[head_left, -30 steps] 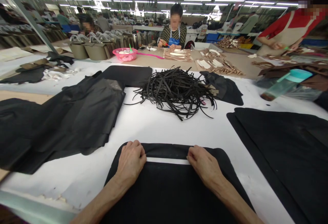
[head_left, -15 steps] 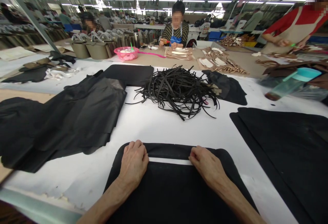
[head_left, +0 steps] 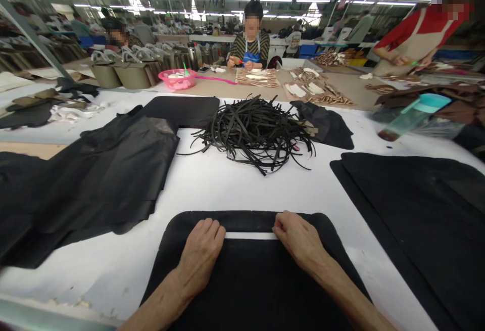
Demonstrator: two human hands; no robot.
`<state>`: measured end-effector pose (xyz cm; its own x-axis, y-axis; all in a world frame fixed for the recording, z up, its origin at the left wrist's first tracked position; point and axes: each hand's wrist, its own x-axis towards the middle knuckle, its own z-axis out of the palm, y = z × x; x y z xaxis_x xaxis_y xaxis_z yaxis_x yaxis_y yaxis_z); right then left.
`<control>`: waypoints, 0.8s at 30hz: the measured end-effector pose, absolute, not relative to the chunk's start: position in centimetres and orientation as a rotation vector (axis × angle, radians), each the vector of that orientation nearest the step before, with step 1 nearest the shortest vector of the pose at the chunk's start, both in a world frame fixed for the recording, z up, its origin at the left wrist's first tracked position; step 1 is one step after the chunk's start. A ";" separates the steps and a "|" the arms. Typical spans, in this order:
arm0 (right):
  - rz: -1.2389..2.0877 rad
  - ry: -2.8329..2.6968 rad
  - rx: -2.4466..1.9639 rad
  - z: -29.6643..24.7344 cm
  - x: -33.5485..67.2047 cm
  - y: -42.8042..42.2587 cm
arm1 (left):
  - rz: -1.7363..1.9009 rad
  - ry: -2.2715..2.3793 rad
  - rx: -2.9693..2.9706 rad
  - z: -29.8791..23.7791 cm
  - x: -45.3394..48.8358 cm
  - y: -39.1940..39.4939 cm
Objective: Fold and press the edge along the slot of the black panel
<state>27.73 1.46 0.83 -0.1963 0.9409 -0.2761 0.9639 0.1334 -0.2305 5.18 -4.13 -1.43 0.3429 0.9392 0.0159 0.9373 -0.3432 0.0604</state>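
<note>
A black sheet panel [head_left: 250, 285] with rounded far corners, leather-like, lies flat in front of me. A narrow white strip [head_left: 250, 236] shows across it, just nearer than its far edge band [head_left: 246, 220]. At the left end of this strip my left hand [head_left: 204, 245] is closed, knuckles up, fingers curled down on the band. My right hand [head_left: 297, 237] pinches the band at the strip's right end, near the far edge. Both sets of fingertips are mostly hidden beneath the hands.
Thin black strips [head_left: 257, 131] lie heaped mid-table. Black sheets [head_left: 106, 169] are piled left, and more black panels [head_left: 424, 220] lie right. Behind are a teal-lidded bottle [head_left: 413, 116] and a pink basin [head_left: 177, 79]. A co-worker [head_left: 250, 43] sits opposite; another [head_left: 420, 43] leans in at right.
My left hand has slid a little right and nearer to me along the band. My right hand has shifted slightly inward, so the hands are closer together. The whole view has swung slightly right.
</note>
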 end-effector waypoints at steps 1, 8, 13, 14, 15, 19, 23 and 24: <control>-0.556 2.312 1.949 0.9 27.7 1.5 | 0.049 1.742 2.599 -1.5 5.2 -4.3; -0.580 2.284 1.948 1.2 27.8 1.8 | -0.199 1.732 3.033 -1.2 6.4 -5.6; -0.574 2.293 1.926 1.2 27.9 2.0 | -0.386 1.767 3.055 -1.6 7.7 -5.8; -0.566 2.296 1.926 1.1 27.8 2.0 | -0.421 1.771 3.053 -1.7 8.0 -5.8; -0.558 2.297 1.929 1.1 27.8 1.9 | -0.463 1.766 3.051 -1.7 8.3 -5.7; -0.538 2.302 1.940 1.2 27.6 1.6 | -0.555 1.713 2.979 -1.2 9.6 -5.0; -0.561 2.307 1.951 1.2 27.7 1.5 | -0.446 1.710 2.924 -1.1 9.8 -4.6; -0.569 2.308 1.955 1.2 27.8 1.5 | -0.425 1.694 2.935 -1.1 9.6 -4.6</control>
<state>27.81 1.55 1.22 -0.1917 0.9398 -0.2828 0.9635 0.1253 -0.2365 9.56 -4.64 -1.05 0.4869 0.8702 -0.0754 0.8029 -0.4799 -0.3536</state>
